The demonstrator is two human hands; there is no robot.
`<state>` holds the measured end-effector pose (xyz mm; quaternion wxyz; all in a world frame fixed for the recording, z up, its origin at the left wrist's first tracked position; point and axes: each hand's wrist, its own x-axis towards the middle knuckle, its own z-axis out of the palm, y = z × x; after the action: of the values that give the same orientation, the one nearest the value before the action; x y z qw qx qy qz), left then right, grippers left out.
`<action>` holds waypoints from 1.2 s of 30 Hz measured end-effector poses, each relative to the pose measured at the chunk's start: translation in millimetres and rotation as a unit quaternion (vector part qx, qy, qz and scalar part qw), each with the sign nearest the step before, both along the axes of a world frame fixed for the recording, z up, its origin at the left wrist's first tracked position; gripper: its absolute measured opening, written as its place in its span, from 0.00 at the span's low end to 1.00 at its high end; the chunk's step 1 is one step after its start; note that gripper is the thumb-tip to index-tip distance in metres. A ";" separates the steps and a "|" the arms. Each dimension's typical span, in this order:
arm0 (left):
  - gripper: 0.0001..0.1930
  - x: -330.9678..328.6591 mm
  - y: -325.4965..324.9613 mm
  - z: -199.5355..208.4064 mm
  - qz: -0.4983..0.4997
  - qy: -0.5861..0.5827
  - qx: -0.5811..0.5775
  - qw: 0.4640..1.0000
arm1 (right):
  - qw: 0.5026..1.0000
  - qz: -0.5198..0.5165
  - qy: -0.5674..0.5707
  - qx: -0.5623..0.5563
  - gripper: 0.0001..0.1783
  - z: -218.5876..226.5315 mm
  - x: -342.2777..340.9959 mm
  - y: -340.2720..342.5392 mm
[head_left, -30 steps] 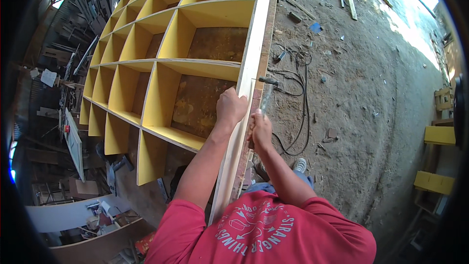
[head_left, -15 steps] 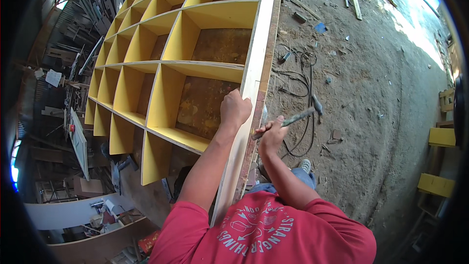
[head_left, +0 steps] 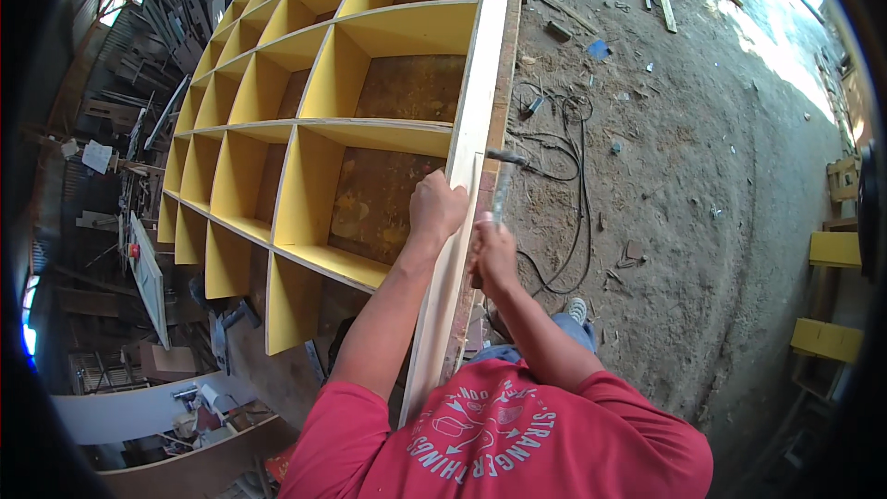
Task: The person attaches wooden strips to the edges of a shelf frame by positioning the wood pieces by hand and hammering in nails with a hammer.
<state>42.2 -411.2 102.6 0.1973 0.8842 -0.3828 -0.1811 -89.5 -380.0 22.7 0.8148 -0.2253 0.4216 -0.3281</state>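
My right hand [head_left: 496,254] is wrapped round the handle of a hammer [head_left: 500,196] that points away from me. The hammer's dark head is at the outer side of a long pale wooden board [head_left: 479,97]; I cannot tell whether it touches. My left hand [head_left: 437,211] is closed over the board's inner edge, with its fingertips hidden. The board runs along the right side of a large yellow wooden grid frame [head_left: 314,180] with curved ribs and open compartments. A worn brown table surface [head_left: 381,199] shows through the compartments.
A black cable [head_left: 582,185] lies looped on the dusty floor [head_left: 684,222] at my right, among scraps. Yellow blocks [head_left: 827,339] stand at the far right. Stacked boards and offcuts [head_left: 171,18] crowd the left, and a curved white panel [head_left: 129,407] stands at lower left.
The hammer has swung from pointing out over the floor to the right, round to the left, bringing its head up to the board. My left hand stays on the board.
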 end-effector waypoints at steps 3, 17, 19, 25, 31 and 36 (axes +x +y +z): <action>0.18 -6.2 -2.8 0.7 -0.001 -0.006 -0.007 1.000 | 0.991 -0.132 -0.015 0.011 0.17 -0.5 -6.2 -9.6; 0.17 -6.4 -9.5 3.8 -0.010 0.012 0.009 1.000 | 0.993 0.063 0.058 -0.081 0.16 -12.3 13.3 0.6; 0.16 -0.9 -0.4 3.2 -0.003 0.020 0.016 1.000 | 0.997 0.056 0.013 -0.047 0.16 6.9 3.9 -7.0; 0.17 -9.4 -5.8 2.0 -0.020 -0.003 0.012 1.000 | 0.964 -0.265 -0.012 0.002 0.16 -15.0 7.8 -2.4; 0.17 -3.5 -1.0 3.7 -0.012 0.003 0.006 1.000 | 1.000 0.028 0.009 -0.010 0.16 13.0 -7.5 -11.9; 0.17 -5.6 -3.3 2.3 -0.021 -0.015 0.003 1.000 | 0.993 -0.093 0.067 -0.041 0.17 0.4 8.8 5.0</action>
<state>36.5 -414.5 104.9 0.1857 0.8791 -0.4034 -0.1731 -80.7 -375.0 23.1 0.7411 -0.2396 0.4802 -0.4034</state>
